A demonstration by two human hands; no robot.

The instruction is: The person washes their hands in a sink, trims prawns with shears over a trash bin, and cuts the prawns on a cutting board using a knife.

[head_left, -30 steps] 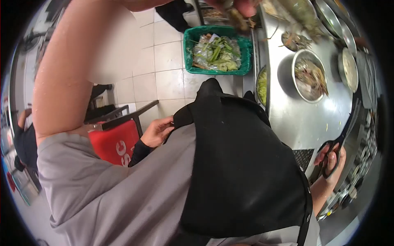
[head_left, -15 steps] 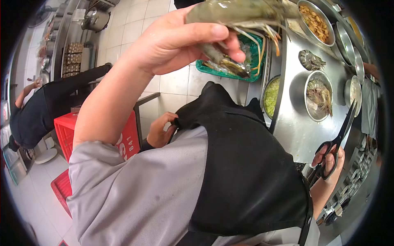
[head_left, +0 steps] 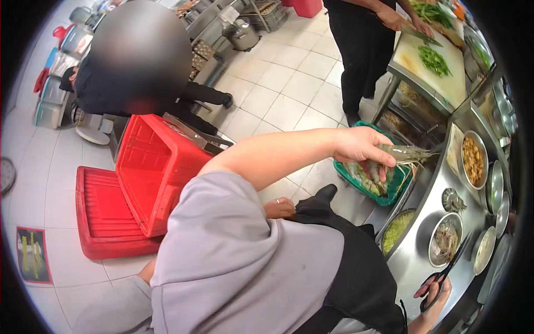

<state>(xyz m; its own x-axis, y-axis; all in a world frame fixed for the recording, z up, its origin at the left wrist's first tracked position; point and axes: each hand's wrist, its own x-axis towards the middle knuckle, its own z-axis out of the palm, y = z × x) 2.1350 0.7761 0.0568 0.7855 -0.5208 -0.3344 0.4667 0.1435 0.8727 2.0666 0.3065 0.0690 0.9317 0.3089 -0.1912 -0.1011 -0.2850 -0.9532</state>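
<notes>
A grey-green prawn with long feelers is held in my left hand, its head pointing toward the counter. That hand is stretched out over a green basket with more prawns in it, overlapping it in this view. My right hand has its fingers through the handles of black scissors. Their blades reach up beside a metal bowl of prawns on the counter. Another prawn lies on the steel just past that bowl.
Along the steel counter stand a bowl of brown pieces and a container of chopped greens. A person cuts greens on a board. Another person is by the red crates. Someone's ringed hand is near my apron.
The view has swung, bringing the cutting board and more of the red crates into sight. My left hand has moved away from the camera with the prawn; the right still holds the scissors.
</notes>
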